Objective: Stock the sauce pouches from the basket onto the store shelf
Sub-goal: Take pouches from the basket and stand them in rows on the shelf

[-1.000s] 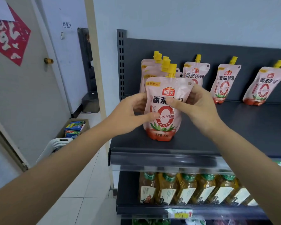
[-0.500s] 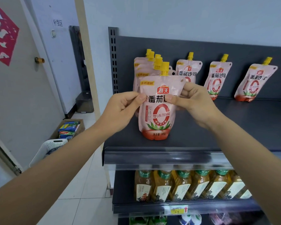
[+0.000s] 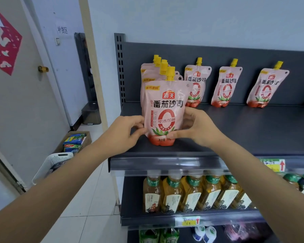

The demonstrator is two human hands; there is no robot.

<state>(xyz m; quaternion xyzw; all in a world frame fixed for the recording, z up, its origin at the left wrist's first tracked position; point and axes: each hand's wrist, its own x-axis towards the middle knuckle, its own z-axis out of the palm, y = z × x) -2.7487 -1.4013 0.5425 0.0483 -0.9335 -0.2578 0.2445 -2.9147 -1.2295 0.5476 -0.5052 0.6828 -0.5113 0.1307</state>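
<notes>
A dark grey store shelf runs along a pale wall, with a slotted upright at its near end and a door with a red paper cutout off to the side. The front pouch, pink with a yellow cap, stands upright on the top board near its front edge, right between the two hands.

The left hand has its fingers curled in, the tips and thumb pinching the pouch's lower left edge. The right hand wraps the lower right side: its thumb lies across the front just above the red base, and the other fingers curl round behind, out of sight.

Just behind the fingertips a row of matching pouches stands packed one behind another, only their tops and caps showing above the front one. Beyond the right hand's knuckles, three single pouches lean against the back panel, spaced apart.

Below the wrists, amber tea bottles line the next shelf down, and a yellow price tag sits in the rail under the right forearm. Down on the tiled floor past the left forearm stands a white basket, with a cardboard box of blue and green packets just behind it.
</notes>
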